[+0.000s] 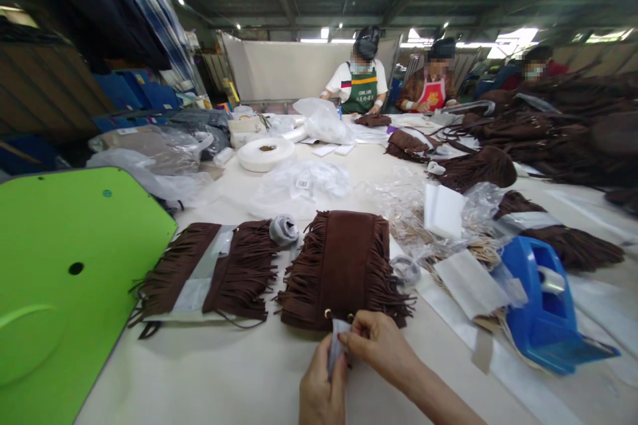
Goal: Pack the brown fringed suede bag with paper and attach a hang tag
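Before me lies a dark brown fringed suede bag [355,265], its smooth panel facing up and two small metal rings at its near edge. At that edge, a narrow pale grey strip of wrapping material [337,340] stands between my hands. My left hand [321,382] is closed around its lower part. With thumb and fingers, my right hand [381,348] pinches the same strip from the right. What the strip wraps, if anything, is hidden. To the left rests a second fringed bag [249,265] with a pale band across it, a grey-white roll [284,230] by its corner.
A green panel [74,279] stands at the left. On the right are a blue tape dispenser [538,305], white foam pieces [443,210] and crumpled clear plastic. Farther back are a large white tape roll [266,154] and piled brown bags [563,126]. Several people work across the table.
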{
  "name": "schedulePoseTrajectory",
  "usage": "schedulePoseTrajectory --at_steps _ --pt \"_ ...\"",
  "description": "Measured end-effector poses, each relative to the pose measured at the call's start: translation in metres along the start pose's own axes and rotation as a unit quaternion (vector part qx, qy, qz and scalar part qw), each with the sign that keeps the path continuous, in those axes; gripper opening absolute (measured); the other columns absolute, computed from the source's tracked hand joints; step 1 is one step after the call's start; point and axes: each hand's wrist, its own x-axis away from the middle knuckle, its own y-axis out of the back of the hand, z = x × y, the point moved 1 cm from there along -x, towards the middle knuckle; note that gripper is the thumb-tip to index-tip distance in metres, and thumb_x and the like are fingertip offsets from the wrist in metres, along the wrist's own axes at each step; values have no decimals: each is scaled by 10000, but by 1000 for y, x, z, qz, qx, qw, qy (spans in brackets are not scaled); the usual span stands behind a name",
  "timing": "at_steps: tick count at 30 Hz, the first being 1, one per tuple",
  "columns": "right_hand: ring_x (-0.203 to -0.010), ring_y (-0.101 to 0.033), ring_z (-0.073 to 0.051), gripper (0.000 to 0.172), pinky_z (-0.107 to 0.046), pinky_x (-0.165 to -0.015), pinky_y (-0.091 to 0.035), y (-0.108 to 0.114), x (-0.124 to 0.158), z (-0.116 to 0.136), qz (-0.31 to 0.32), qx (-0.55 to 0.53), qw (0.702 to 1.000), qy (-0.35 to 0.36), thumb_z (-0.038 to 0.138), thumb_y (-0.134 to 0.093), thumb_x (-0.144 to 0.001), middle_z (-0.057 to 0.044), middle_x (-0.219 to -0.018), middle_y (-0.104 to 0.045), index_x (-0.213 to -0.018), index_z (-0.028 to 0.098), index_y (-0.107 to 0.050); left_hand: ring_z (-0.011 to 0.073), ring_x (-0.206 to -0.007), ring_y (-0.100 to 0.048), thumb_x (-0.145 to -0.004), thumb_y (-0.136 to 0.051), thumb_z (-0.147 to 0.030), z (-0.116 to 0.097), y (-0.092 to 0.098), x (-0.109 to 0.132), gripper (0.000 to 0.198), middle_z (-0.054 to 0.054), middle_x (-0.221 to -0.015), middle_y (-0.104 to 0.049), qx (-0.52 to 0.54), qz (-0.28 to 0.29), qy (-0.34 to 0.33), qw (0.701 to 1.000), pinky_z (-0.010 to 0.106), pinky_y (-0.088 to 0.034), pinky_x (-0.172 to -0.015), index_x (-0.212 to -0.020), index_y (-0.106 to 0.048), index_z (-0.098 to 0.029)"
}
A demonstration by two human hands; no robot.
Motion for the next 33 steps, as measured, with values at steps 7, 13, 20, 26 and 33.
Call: schedulePoseTrajectory --at_steps 7,13,20,26,33 --pt "-414 -428 -92 77 -209 -416 -304 3 9 -11 33 -157 987 -17 239 -474 -653 44 -518 -517 -711 195 -450 130 -416 -534 -579 -696 -491 -37 3 -6 508 13 -571 -595 228 72 259 936 213 -395 -389 -882 -581 -100" --pt "-497 -468 -109 103 -226 -496 -360 -10 15 -21 15 -277 960 39 267 -466 -696 66 -539 -488 -757 215 -402 130 -439 -554 -494 -790 -494 -35 6 -9 517 54 -604 -634 315 112 288 897 216 -408 -400 -757 -583 -101" --pt "-583 -478 -113 142 -234 -565 -365 -38 18 -29 -25 -352 933 67 317 -465 -785 52 -623 -480 -861 206 -419 146 -429 -553 -467 -844 -413 -23 6 -14 816 39 -598 -643 378 129 323 858 221 -403 -402 -1121 -438 -139" --pt "-449 -386 -81 360 -195 -460 -299 -53 18 -34 -35 -430 901 41 499 -573 -740 87 -545 -449 -860 225 -372 156 -436 -549 -482 -824 -437 -21 6 -13 897 48 -592 -638 373 155 331 853 222 -385 -400 -1182 -344 -148" --pt "-435 -436 -102 495 -222 -429 -327 -47 29 -39 -11 -358 933 -34 669 -484 -728 37 -488 -463 -675 177 -502 167 -400 -550 -545 -715 -596 -27 4 -5 692 17 -569 -620 292 129 284 904 245 -386 -396 -970 -360 -182"
